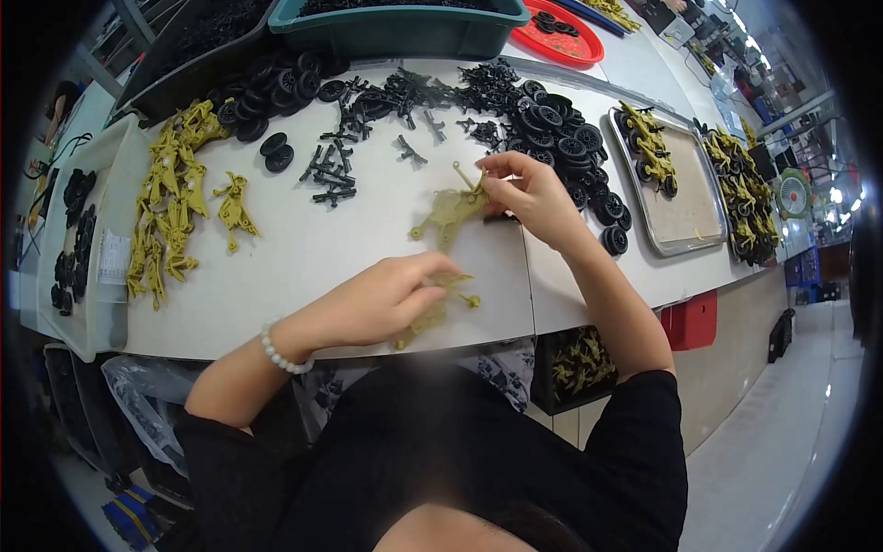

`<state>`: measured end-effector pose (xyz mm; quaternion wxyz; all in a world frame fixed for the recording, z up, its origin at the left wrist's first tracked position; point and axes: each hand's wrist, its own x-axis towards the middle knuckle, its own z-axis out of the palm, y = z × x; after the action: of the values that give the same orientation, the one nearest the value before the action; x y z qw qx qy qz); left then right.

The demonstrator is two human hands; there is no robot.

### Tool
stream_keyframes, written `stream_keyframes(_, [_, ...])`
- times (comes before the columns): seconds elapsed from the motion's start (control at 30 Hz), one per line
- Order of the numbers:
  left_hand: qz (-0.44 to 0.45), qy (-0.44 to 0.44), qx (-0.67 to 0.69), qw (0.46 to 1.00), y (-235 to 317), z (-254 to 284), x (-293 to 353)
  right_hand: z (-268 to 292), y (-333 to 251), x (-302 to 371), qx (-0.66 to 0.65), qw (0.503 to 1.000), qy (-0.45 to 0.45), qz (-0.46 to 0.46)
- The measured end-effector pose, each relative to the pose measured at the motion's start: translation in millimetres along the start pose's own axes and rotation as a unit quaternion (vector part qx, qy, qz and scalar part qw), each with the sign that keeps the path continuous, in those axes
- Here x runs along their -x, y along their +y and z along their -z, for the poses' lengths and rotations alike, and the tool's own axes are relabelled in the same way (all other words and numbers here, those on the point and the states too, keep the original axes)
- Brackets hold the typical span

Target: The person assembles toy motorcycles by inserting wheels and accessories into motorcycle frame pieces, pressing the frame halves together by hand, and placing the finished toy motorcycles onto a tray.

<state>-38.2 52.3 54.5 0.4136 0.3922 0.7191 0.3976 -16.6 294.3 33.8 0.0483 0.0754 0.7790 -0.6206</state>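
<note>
My right hand [531, 200] pinches a yellow plastic frame part [451, 210] by its right end, over the table. The part is blurred and has thin arms with small round ends. Nearer to me, my left hand [400, 293] has its fingers closed on a second yellow frame part [425, 324], which is partly hidden under the fingers. To the left of the hands lies a single yellow frame part [235, 207]. Small black fork-like pieces [331, 173] are scattered beyond my left hand, and black toy wheels [575, 147] are heaped beyond my right hand.
A pile of yellow frame parts [168, 198] lies left, beside a white tray [108, 276] of black pieces. Along the back stand a teal bin [405, 39] and a red tray [589, 53]. On the right are a metal tray [694, 189] and yellow parts with wheels [745, 193].
</note>
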Motion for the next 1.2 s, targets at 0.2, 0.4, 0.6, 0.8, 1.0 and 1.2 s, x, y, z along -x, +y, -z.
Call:
stream_keyframes(0.2, [-0.197, 0.127, -0.228, 0.945, -21.3, -19.1, -25.8, 15.8, -8.5, 19.5, 0.235, 0.955, 0.102, 0.149])
stream_keyframes(0.4, [-0.246, 0.211, -0.33, 0.887, -6.8, -24.0, -8.0, 34.3, -6.7, 39.2, 0.331, 0.932, 0.107, 0.098])
stream_keyframes(0.6, [-0.151, 0.232, -0.331, 0.902, -6.6, -43.0, 16.1, 22.9, 14.3, 30.1, 0.41, 0.899, 0.101, 0.116])
stream_keyframes(0.8, [-0.152, 0.285, -0.3, 0.898, -21.6, -55.9, 16.0, 19.8, 14.7, 36.8, 0.449, 0.843, 0.038, 0.295])
stream_keyframes(1.0, [-0.142, 0.312, -0.24, 0.908, -27.3, -57.0, 16.5, 10.3, 10.4, 51.5, 0.365, 0.911, 0.125, 0.148])
stream_keyframes(1.2, [-0.146, 0.311, -0.223, 0.912, -28.0, -56.7, 15.5, 1.2, 12.6, 45.6, 0.36, 0.92, 0.122, 0.091])
